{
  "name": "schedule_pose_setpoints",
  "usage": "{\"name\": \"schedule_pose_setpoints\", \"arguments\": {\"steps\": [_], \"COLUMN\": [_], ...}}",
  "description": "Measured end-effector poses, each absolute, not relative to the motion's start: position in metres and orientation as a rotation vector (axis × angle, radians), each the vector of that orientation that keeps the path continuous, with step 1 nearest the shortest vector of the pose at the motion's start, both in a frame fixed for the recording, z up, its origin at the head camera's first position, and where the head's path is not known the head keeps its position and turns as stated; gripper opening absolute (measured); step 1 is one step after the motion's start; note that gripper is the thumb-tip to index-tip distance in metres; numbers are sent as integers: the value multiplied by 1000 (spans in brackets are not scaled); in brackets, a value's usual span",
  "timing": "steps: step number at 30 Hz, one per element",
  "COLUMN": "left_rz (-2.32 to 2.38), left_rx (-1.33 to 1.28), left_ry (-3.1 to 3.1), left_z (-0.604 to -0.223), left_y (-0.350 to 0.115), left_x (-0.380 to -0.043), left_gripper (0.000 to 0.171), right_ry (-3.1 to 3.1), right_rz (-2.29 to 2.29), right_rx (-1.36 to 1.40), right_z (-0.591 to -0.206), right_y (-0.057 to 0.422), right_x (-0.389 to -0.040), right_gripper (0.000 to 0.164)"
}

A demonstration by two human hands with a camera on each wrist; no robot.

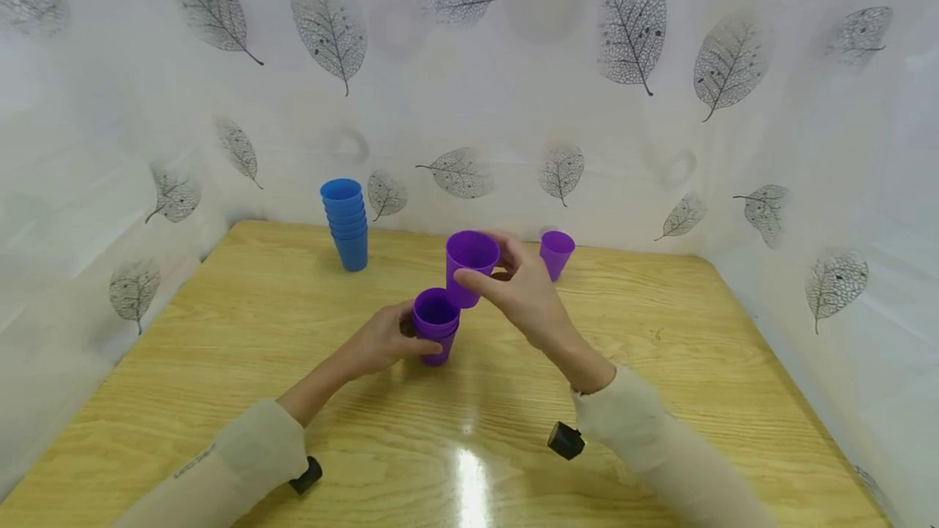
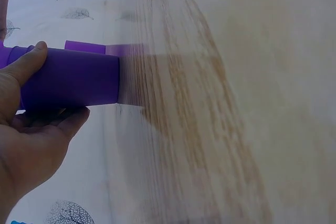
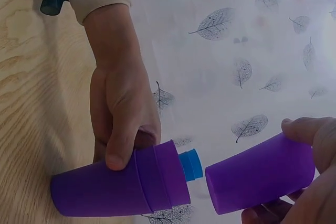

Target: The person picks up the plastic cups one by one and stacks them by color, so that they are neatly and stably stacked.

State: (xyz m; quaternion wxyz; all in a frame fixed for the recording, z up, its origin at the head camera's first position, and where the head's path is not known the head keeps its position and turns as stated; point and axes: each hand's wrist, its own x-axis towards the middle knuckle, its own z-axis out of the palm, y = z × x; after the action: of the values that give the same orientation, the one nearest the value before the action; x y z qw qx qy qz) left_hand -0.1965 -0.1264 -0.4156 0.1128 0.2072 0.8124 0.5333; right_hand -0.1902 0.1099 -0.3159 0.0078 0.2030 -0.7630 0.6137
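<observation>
My left hand point(image 1: 385, 341) grips a short stack of nested purple cups point(image 1: 438, 341) that stands upright on the table, thumb on the near side. In the right wrist view the rims of the stack point(image 3: 121, 182) show one above another. Held by my right hand point(image 1: 531, 300) is a single purple cup point(image 1: 469, 267), mouth up, between thumb and fingers. Its base is just above the stack's mouth, a little to the right, and in the right wrist view a small gap separates this cup point(image 3: 260, 174) from the stack's top rim.
A tall stack of nested blue cups point(image 1: 348, 226) stands at the back left of the wooden table point(image 1: 623, 446). Another purple cup point(image 1: 556, 255) stands at the back right, beyond my right hand. Behind the table hangs a white sheet point(image 1: 513, 104) with leaf prints.
</observation>
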Motion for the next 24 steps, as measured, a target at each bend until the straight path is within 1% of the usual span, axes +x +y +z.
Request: {"name": "schedule_pose_setpoints", "arguments": {"steps": [11, 16, 24], "left_rz": [1586, 1583, 1551], "left_rx": [646, 674, 631], "left_ry": [2365, 2378, 2394], "left_z": [-415, -416, -414], "left_y": [-128, -128, -127], "left_x": [-195, -195, -195], "left_gripper": [60, 58, 60], "right_ry": [-2390, -2364, -2365], "right_rz": [1899, 1936, 1938], "right_rx": [725, 753, 774], "right_z": [-324, -329, -338], "right_y": [87, 84, 87], "right_x": [-189, -189, -190], "right_gripper": [54, 52, 52]}}
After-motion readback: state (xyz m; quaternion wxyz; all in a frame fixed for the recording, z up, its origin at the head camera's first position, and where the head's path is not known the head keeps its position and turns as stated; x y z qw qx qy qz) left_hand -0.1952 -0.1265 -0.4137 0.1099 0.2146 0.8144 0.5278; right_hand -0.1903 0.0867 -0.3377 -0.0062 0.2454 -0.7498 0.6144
